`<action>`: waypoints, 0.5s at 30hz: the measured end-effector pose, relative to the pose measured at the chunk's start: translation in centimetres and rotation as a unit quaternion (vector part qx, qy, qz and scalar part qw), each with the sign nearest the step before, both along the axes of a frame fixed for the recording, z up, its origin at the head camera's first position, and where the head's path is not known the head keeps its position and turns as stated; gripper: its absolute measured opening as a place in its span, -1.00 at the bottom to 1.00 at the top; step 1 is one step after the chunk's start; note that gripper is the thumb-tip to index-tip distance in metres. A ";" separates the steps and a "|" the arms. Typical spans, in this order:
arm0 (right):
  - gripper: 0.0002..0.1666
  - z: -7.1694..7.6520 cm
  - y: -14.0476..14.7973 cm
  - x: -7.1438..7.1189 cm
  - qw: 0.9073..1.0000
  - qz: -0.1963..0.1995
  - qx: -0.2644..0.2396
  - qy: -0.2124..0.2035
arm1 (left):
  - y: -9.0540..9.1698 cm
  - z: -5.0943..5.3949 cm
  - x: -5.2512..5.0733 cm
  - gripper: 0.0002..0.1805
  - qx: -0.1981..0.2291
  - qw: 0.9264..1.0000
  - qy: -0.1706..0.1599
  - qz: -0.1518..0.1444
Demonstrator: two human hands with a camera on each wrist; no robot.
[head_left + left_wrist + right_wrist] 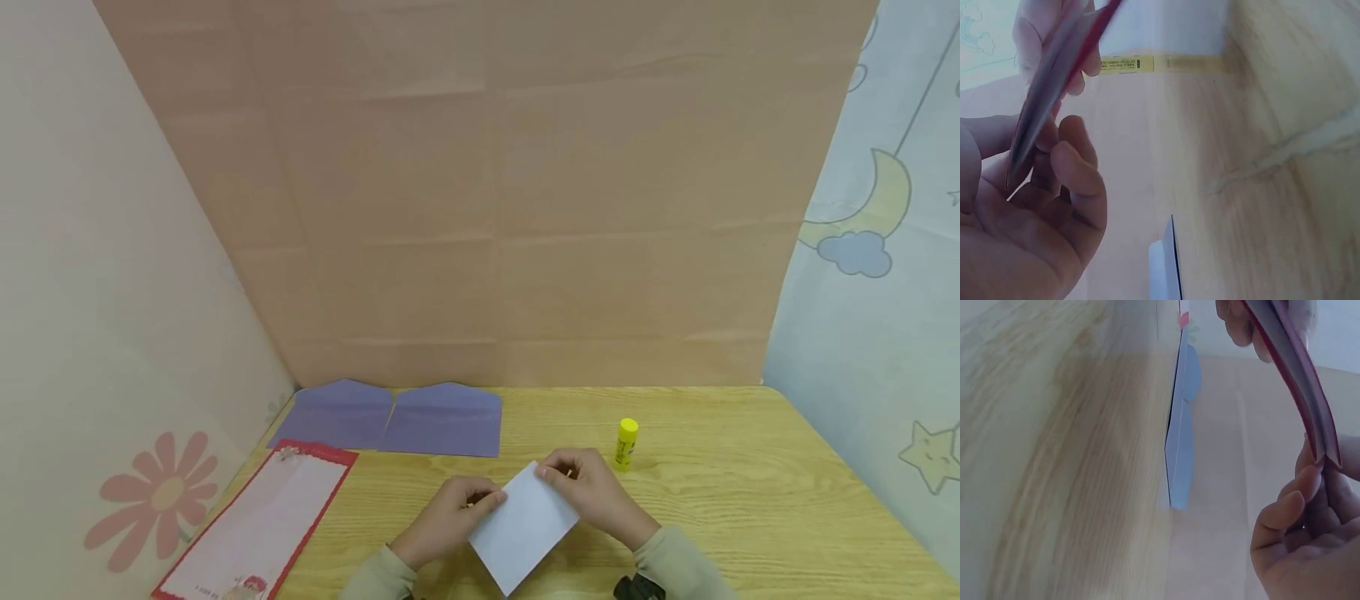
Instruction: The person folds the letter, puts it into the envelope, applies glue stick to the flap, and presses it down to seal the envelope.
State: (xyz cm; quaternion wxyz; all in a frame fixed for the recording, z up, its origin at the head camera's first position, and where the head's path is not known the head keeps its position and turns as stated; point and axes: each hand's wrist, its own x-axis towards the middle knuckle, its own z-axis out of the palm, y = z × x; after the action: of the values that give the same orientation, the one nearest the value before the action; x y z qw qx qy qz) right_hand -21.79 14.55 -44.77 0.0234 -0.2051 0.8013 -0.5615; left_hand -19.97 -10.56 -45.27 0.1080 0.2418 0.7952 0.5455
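At the head frame's bottom centre, my left hand (453,517) and right hand (594,493) pinch the folded paper (525,532), fingers curled, by its upper edges. I judge it light, springy, easily creased: best held there.

A yellow cylindrical glue stick (626,444) is standing on the wood-grained desk (750,508); two purple paper envelopes (444,423) are lying near a creased brown backdrop (495,192), a red-bordered pale paper sheet (258,525) nearby.

Both sleeves (684,568) are beige, with a black device (640,588) (partly cropped) beside the right
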 end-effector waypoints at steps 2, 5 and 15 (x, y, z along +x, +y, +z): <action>-0.78 0.0 0.2 -0.1 1.000 -0.020 -0.003 0.001 | -0.2 0.0 -0.1 -0.73 -0.004 1.000 0.003 0.001; -0.77 0.1 0.7 -0.3 0.999 -0.043 -0.008 -0.004 | -0.7 0.0 -0.1 -0.73 -0.014 1.000 0.014 0.005; -0.73 0.2 1.5 -0.6 0.999 0.019 -0.010 -0.045 | -1.8 0.3 -0.4 -0.68 -0.018 0.998 0.029 0.044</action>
State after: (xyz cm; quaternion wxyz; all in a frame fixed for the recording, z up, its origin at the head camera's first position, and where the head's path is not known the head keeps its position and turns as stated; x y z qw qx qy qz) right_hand -22.37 16.09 -44.61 0.0680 -0.1949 0.7896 -0.5778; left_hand -20.38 -12.40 -44.96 0.0647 0.2200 0.8178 0.5278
